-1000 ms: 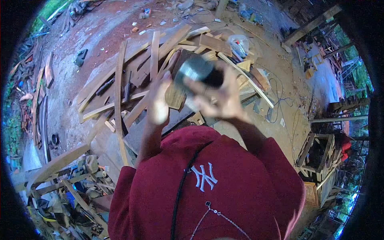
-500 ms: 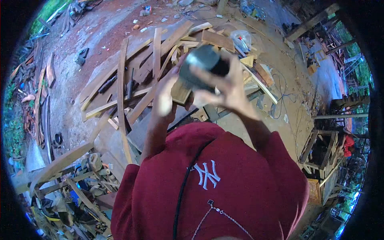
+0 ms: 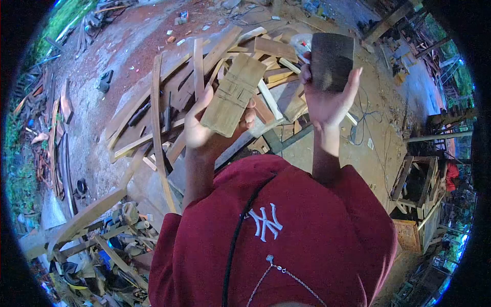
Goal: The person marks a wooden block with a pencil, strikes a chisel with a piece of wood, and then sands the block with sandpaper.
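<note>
In my left hand (image 3: 197, 125) I grip a light wooden block (image 3: 235, 94), tilted, with dark lines drawn across its face. The thumb lies along its left edge and the fingertips curl round the right edge. My right hand (image 3: 327, 105) holds up a dark rectangular sheet of sandpaper (image 3: 332, 61), with the thumb at its right side and the fingers at its left. The sandpaper and the block are apart, both raised in front of my chest above a heap of timber.
Long wooden strips (image 3: 156, 107) and board offcuts (image 3: 276, 47) lie piled on the ground ahead. A wooden frame (image 3: 417, 179) stands at the right. Scrap (image 3: 123, 240) is heaped at the lower left. A black cable (image 3: 365, 115) loops over the ground.
My hands have moved apart. The sandpaper, which was curved in front of the block, has gone right and up in my right hand, and the block's marked face now shows.
</note>
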Motion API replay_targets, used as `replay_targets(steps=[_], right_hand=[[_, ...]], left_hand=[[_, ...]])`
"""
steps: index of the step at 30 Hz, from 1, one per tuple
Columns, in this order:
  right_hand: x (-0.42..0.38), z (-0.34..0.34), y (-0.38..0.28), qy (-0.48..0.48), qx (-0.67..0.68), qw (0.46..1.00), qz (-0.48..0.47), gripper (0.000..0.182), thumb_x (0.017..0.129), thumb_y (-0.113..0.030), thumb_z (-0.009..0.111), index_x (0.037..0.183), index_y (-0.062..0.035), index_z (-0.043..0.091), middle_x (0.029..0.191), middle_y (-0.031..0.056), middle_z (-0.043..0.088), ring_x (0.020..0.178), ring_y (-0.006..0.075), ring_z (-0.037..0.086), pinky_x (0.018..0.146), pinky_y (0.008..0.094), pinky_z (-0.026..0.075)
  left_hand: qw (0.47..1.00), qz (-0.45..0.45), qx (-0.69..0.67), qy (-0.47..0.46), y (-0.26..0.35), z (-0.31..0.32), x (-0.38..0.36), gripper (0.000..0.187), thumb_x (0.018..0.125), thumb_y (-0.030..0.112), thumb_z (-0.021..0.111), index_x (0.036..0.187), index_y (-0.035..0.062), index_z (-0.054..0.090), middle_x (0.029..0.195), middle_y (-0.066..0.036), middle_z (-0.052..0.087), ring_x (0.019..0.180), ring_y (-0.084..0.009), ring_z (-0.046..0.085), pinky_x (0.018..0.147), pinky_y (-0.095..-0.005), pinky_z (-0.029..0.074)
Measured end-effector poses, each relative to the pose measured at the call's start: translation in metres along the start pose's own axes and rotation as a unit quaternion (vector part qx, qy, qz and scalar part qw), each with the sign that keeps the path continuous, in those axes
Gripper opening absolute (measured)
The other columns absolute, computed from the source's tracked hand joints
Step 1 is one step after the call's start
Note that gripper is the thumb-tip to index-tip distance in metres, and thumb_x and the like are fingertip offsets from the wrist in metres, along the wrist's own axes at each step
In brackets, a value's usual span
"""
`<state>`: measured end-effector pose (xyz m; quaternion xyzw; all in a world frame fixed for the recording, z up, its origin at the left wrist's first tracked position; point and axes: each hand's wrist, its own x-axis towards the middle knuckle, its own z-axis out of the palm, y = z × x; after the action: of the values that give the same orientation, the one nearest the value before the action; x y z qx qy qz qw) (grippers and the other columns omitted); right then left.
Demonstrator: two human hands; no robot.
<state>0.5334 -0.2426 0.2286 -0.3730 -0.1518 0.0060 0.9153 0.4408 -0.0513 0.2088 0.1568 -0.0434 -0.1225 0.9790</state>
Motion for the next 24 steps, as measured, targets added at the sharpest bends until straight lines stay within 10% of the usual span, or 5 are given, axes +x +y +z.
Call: replay_targets(steps=[7,12,17,19,24], right_hand=[[-0.010,0.002,0.001,-0.031,0.037,0.999,0.024,0.058,0.087,-0.051,0.035,0.110,0.0007,0.048,0.093,0.0172,0.056,0.069,0.0207,0.049,0.060,0.0317,0.038],[-0.018,-0.002,0.004,-0.096,-0.102,0.989,-0.043,0.064,0.085,-0.053,0.037,0.114,0.0026,0.050,0.095,0.0161,0.057,0.082,0.0215,0.049,0.071,0.0326,0.040],[-0.021,0.010,-0.003,-0.248,-0.493,0.797,-0.246,0.056,0.070,-0.051,0.059,0.105,-0.0090,0.065,0.101,0.0119,0.053,0.096,0.0245,0.046,0.087,0.0377,0.036],[-0.019,0.024,-0.004,-0.326,-0.507,0.753,-0.264,0.040,0.065,-0.036,0.070,0.100,-0.0171,0.068,0.102,0.0122,0.049,0.095,0.0265,0.047,0.084,0.0374,0.040],[-0.014,0.030,0.007,-0.296,-0.611,0.657,-0.328,0.038,0.066,-0.040,0.069,0.098,-0.0194,0.068,0.106,0.0148,0.049,0.093,0.0282,0.050,0.080,0.0390,0.044]], left_hand=[[0.992,-0.009,-0.038,-0.120,0.003,-0.004,0.000,0.051,0.091,0.038,0.028,0.123,-0.0006,0.040,0.104,-0.022,0.051,0.069,-0.0230,0.049,0.058,-0.0311,0.038],[0.998,0.042,0.034,-0.025,0.002,0.013,-0.008,0.051,0.091,0.038,0.027,0.121,-0.0012,0.042,0.106,-0.021,0.051,0.064,-0.0222,0.049,0.055,-0.0312,0.040],[0.994,0.034,0.090,-0.048,0.004,0.008,-0.011,0.051,0.090,0.041,0.027,0.113,-0.0004,0.046,0.092,-0.015,0.055,0.060,-0.0234,0.050,0.047,-0.0309,0.039],[0.977,0.056,0.193,0.071,-0.005,0.017,-0.013,0.053,0.089,0.046,0.028,0.105,-0.0009,0.049,0.070,-0.014,0.054,0.046,-0.0184,0.044,0.038,-0.0277,0.034],[0.924,0.094,0.352,0.118,-0.005,0.008,-0.021,0.050,0.090,0.042,0.031,0.108,-0.0009,0.049,0.078,-0.011,0.056,0.057,-0.0194,0.055,0.048,-0.0309,0.043]])
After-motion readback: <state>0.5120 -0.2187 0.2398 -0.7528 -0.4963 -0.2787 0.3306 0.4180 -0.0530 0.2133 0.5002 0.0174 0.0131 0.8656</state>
